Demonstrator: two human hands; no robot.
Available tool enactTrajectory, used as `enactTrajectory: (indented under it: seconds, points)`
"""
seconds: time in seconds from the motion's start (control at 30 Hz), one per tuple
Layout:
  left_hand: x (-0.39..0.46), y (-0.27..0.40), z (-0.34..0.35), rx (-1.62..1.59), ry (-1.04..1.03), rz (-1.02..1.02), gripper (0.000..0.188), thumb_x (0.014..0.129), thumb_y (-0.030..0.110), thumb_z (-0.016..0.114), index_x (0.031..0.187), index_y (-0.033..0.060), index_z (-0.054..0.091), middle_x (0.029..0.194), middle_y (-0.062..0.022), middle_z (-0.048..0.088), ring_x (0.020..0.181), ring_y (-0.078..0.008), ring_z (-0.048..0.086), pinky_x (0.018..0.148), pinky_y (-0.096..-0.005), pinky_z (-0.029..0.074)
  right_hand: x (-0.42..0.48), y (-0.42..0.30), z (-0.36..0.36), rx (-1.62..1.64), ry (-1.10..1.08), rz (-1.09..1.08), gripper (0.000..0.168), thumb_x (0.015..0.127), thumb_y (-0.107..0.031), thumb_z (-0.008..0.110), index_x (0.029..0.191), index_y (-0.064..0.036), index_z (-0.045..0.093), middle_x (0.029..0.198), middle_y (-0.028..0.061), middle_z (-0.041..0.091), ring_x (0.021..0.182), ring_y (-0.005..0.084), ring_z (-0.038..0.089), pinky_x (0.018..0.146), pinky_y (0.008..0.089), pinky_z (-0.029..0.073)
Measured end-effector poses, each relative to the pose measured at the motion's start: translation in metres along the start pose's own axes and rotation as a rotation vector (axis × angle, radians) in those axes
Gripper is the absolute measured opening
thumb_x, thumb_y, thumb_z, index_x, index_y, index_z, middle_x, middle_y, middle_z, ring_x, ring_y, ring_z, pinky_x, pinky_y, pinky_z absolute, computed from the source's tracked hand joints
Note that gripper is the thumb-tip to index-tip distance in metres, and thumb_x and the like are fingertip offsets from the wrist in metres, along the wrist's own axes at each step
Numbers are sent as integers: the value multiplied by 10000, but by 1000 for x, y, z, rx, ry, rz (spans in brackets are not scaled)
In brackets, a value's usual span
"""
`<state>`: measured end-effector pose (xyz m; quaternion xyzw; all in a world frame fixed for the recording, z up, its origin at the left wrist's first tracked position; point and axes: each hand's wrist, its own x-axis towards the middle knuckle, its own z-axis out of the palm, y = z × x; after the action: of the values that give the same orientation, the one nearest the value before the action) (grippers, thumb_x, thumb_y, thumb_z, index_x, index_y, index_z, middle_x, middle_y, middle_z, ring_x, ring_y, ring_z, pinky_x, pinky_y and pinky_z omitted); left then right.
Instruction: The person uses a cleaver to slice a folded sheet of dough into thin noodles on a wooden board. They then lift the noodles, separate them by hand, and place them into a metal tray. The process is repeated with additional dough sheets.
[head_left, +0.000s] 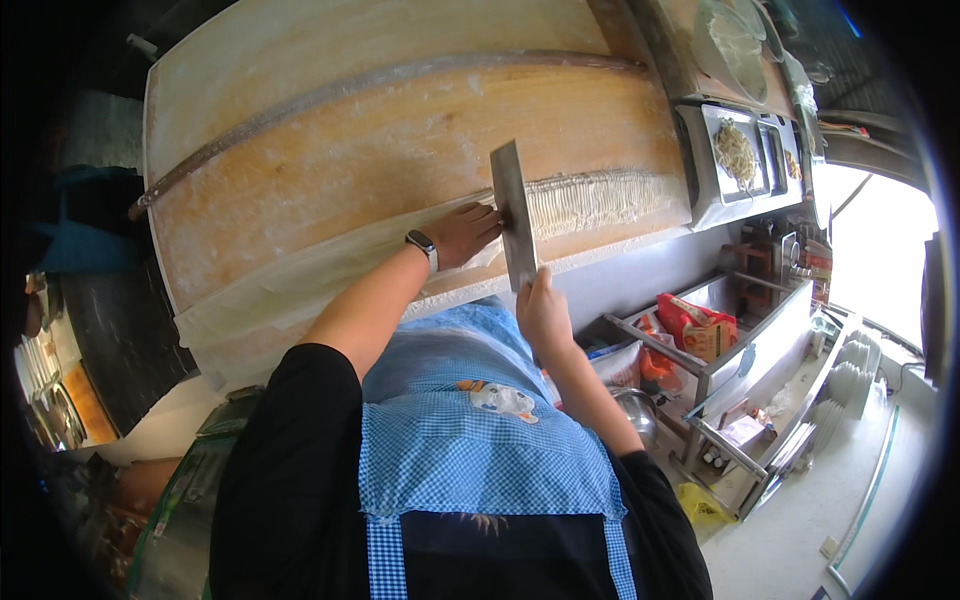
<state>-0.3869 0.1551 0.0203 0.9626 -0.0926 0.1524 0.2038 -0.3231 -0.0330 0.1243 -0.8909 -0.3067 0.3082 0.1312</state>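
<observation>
My right hand (543, 311) grips the handle of a broad cleaver (514, 217), whose blade stands on edge across a long folded sheet of dough (315, 289). Pressed on that sheet just left of the blade is my left hand (461, 234), palm down, a watch on its wrist. To the right of the cleaver lies a row of cut noodles (607, 201), thin strands side by side and dusted with flour. The uncut dough runs left along the near edge of the wooden board (360, 165). The blade hides the exact cutting line.
A long rolling pin (390, 84) lies across the board's far part. Right of the board, a metal tray unit (735, 161) holds a heap of noodles (736, 154). Below it stands a metal rack (720, 360) with red bags (697, 326). White flour lines the board's near edge.
</observation>
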Motion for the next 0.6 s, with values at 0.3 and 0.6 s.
enactTrajectory:
  seconds: [0.3, 0.6]
  points:
    - [-2, 2, 0, -141, -89, -72, 318, 810, 112, 517, 1116, 97, 599, 1112, -90, 558, 1101, -270, 506, 982, -376, 419, 56, -5, 27, 77, 139, -41, 230, 889, -122, 409, 1045, 30, 337, 709, 351, 573, 703, 529, 568, 619, 600, 444]
    - [-5, 0, 3, -2, 77, -7, 338, 825, 124, 481, 1147, 99, 579, 1112, -41, 531, 1075, -232, 489, 960, -349, 430, 5, -6, 27, 19, 34, 19, 209, 897, -135, 414, 1005, 29, 341, 731, 363, 566, 719, 539, 559, 634, 590, 447]
